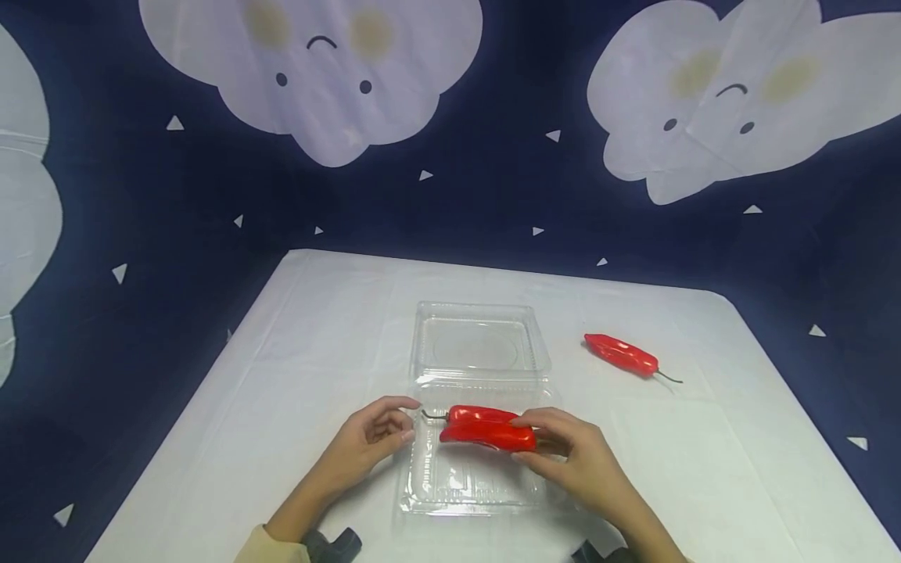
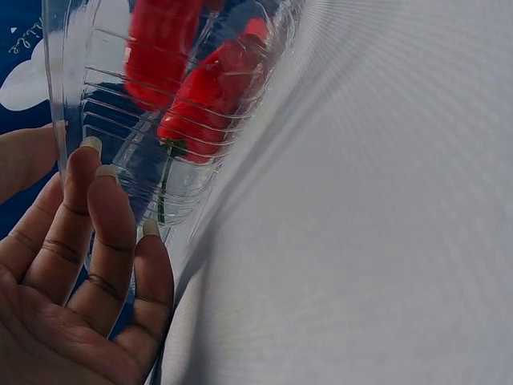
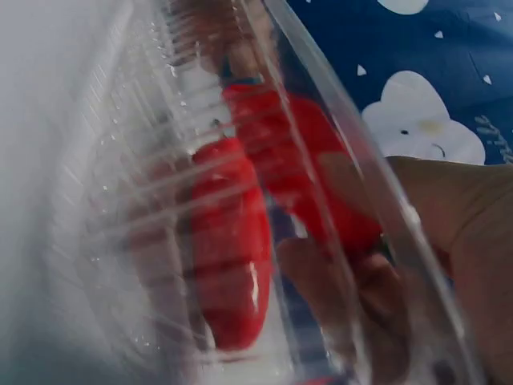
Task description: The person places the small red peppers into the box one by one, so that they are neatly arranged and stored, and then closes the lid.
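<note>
So one red chili pepper (image 1: 493, 438) was pinched between the thumb and fingers of the right hand (image 1: 580, 457), over the base of the opened clear plastic clamshell (image 1: 450, 504). A second chili (image 1: 479, 413) was seen inside the clamshell, stem pointed at its left edge. Nothing was gripped by the left hand (image 1: 371, 434), loosely curled beside that edge. A third chili (image 1: 622, 356) was spotted right of the clamshell, apart.

I have the lid (image 1: 479, 344) on camera at twelve o'clock from the base (image 1: 464, 496), a lone pepper (image 1: 622, 356) on the table (image 1: 317, 328) at two; one pepper (image 1: 479, 412) lies inside, another pepper (image 1: 493, 435) at that one's six.
</note>
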The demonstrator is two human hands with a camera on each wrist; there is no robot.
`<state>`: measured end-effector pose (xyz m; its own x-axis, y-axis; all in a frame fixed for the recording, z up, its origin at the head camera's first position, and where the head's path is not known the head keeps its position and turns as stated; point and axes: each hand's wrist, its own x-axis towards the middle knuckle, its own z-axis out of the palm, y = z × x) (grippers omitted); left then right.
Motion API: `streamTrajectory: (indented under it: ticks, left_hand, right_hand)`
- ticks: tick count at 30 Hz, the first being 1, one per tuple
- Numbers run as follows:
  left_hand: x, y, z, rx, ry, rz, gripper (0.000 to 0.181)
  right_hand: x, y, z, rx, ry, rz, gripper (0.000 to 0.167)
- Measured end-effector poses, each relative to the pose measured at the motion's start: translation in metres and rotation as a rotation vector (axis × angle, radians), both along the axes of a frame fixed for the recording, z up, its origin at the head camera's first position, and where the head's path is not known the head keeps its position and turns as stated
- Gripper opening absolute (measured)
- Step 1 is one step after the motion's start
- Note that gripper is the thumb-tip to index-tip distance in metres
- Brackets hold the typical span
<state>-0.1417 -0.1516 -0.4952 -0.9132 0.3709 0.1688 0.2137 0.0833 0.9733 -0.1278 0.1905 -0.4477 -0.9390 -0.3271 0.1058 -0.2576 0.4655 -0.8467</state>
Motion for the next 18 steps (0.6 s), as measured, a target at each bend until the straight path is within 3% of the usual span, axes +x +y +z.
streamTrajectory:
  ticks: [4,8,18]
  left_hand:
    - [0.0,0.0,0.0,0.005,0.007,-0.007,0.04]
    - [0.0,0.001,0.0,0.002,0.009,-0.006,0.039]
    - [-0.001,0.001,0.0,-0.005,0.017,-0.001,0.039]
  right_hand:
    - [0.002,-0.007,-0.004,0.103,0.063,0.042,0.045]
    - [0.004,-0.013,-0.006,0.226,0.178,0.063,0.049]
    - [0.009,-0.023,-0.006,0.508,0.335,0.005,0.05]
